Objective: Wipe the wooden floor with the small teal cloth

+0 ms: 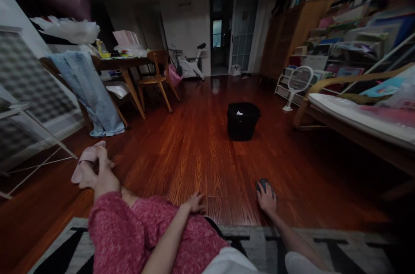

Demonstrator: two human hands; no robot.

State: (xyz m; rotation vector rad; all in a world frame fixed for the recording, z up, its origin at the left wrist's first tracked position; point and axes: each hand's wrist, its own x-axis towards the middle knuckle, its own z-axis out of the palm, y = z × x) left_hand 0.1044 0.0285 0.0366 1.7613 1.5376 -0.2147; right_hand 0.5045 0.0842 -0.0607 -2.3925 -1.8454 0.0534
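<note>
My right hand (267,199) lies over a dark computer mouse (262,185) on the wooden floor, its fingers draped along the mouse. Closer to the middle, my left hand (195,203) rests at the edge of the pink patterned trousers (155,218), fingers apart and nothing visible in them. Just below that hand, the dark curved edge of an object (212,223) shows beside the trousers; the rest of it is hidden. Bare feet (104,157) stretch out to the left, by pink slippers (84,158).
A black bin (243,121) stands on the floor (194,153) ahead. At the left are a table (125,63), a chair (158,76) and jeans (86,88) over another chair. A wooden-armed seat (359,118) and a racket-shaped object (298,81) stand right. A patterned rug (311,236) lies beneath me.
</note>
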